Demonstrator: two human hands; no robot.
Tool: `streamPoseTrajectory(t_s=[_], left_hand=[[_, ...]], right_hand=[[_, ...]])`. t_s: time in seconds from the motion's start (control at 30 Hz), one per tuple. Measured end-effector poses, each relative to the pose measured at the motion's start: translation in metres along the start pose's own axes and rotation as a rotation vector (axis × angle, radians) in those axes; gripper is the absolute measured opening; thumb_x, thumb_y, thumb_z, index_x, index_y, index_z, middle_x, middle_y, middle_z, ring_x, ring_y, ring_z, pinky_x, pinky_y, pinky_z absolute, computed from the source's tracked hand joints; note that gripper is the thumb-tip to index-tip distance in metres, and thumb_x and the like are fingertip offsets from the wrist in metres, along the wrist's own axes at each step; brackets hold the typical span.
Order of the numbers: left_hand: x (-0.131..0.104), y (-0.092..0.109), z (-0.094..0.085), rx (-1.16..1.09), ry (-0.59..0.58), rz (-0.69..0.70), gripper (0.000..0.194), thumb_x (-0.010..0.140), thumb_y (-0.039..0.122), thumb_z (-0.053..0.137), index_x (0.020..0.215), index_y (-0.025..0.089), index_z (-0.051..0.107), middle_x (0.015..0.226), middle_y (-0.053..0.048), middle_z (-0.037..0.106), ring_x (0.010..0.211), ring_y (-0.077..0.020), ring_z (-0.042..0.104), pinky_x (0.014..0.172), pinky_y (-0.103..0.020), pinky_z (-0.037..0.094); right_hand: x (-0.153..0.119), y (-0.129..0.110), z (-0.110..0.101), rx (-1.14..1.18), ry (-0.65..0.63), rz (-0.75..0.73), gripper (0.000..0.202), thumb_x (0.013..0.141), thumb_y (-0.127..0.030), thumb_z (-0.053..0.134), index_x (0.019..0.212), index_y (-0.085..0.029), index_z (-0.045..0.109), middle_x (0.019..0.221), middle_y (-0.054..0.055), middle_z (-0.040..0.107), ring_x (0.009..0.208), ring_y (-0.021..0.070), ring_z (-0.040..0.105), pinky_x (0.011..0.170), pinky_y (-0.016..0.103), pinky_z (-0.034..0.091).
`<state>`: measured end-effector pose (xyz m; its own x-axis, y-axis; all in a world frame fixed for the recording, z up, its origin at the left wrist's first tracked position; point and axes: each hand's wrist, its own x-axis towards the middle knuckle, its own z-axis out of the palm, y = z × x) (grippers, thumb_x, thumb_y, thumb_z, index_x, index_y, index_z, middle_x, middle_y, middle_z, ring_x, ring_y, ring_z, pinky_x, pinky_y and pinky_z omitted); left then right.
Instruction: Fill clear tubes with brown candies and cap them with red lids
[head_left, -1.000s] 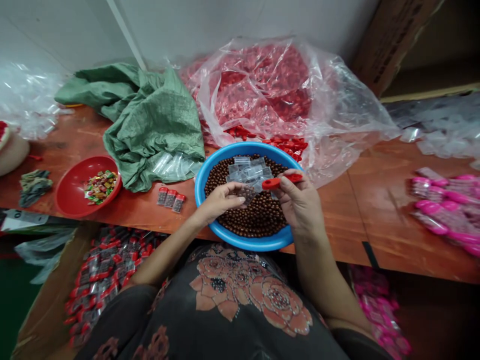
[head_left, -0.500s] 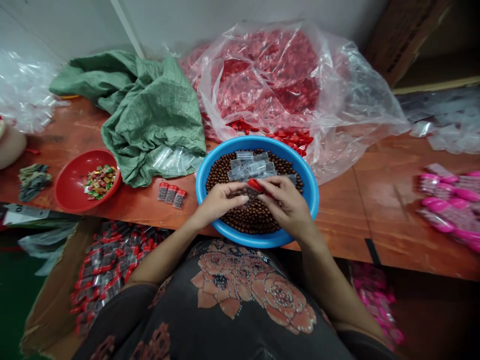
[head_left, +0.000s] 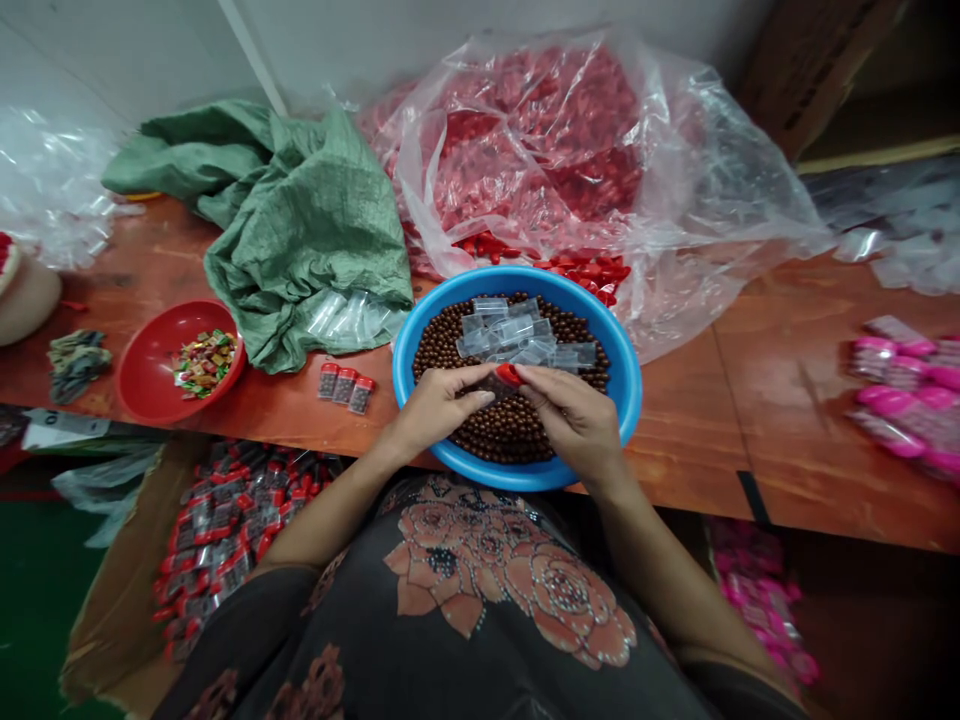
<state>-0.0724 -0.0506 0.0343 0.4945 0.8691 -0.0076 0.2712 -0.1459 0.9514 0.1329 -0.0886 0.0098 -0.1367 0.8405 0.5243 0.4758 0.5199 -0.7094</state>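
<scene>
Two hands pinching one red-topped vial, one blue basin beneath, three filled vials nearby

My feed shows a workshop: a long reddish-brown wooden surface bears a round blue plastic basin of brown balls and a clear plastic bag of red pieces; red-capped containers fill a brown cardboard box below.
</scene>
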Motion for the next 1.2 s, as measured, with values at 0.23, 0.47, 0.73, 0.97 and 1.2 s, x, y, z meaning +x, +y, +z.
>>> streamPoseTrajectory(t_s=[0.23, 0.47, 0.73, 0.97, 1.2], left_hand=[[-0.004, 0.007, -0.001, 0.007, 0.018, 0.012, 0.039, 0.089, 0.026, 0.062, 0.127, 0.022, 0.068, 0.128, -0.006, 0.069, 0.12, -0.0228, 0.065, 0.111, -0.044, 0.045], [0.0, 0.007, 0.014, -0.358, 0.103, -0.118, 0.044, 0.086, 0.038, 0.069, 0.126, 0.021, 0.066, 0.121, -0.007, 0.072, 0.11, -0.0219, 0.067, 0.102, -0.04, 0.05], [0.01, 0.002, 0.04, -0.655, 0.206, -0.294, 0.052, 0.094, 0.059, 0.05, 0.113, 0.015, 0.069, 0.115, -0.012, 0.071, 0.118, -0.024, 0.062, 0.099, -0.035, 0.05], [0.009, 0.011, 0.035, -0.7, 0.204, -0.413, 0.059, 0.092, 0.064, 0.049, 0.127, 0.018, 0.06, 0.093, -0.01, 0.071, 0.075, -0.0189, 0.068, 0.065, -0.03, 0.055], [0.003, 0.008, 0.047, -0.629, 0.206, -0.399, 0.062, 0.093, 0.068, 0.04, 0.123, 0.019, 0.063, 0.081, -0.007, 0.069, 0.068, -0.0179, 0.064, 0.062, -0.031, 0.053]], right_hand=[[-0.006, -0.003, 0.001, -0.008, 0.039, -0.006, 0.046, 0.094, -0.011, 0.056, 0.132, -0.036, 0.061, 0.121, 0.0, 0.073, 0.108, 0.0183, 0.07, 0.093, 0.04, 0.059], [-0.001, -0.006, 0.009, -0.246, -0.097, -0.077, 0.08, 0.083, -0.04, 0.073, 0.15, -0.021, 0.034, 0.137, 0.018, 0.057, 0.127, 0.0336, 0.056, 0.103, 0.057, 0.051], [0.004, -0.015, 0.01, -0.307, -0.206, -0.125, 0.052, 0.092, -0.035, 0.061, 0.139, -0.023, 0.042, 0.12, 0.014, 0.061, 0.109, 0.0289, 0.06, 0.09, 0.049, 0.054], [0.007, -0.008, 0.004, -0.398, -0.293, -0.168, 0.065, 0.083, -0.042, 0.068, 0.139, -0.021, 0.042, 0.128, 0.016, 0.057, 0.114, 0.0336, 0.057, 0.092, 0.051, 0.051], [0.008, -0.015, 0.005, -0.368, -0.218, -0.166, 0.069, 0.081, -0.042, 0.067, 0.14, -0.02, 0.037, 0.128, 0.016, 0.06, 0.116, 0.0328, 0.058, 0.092, 0.049, 0.05]])
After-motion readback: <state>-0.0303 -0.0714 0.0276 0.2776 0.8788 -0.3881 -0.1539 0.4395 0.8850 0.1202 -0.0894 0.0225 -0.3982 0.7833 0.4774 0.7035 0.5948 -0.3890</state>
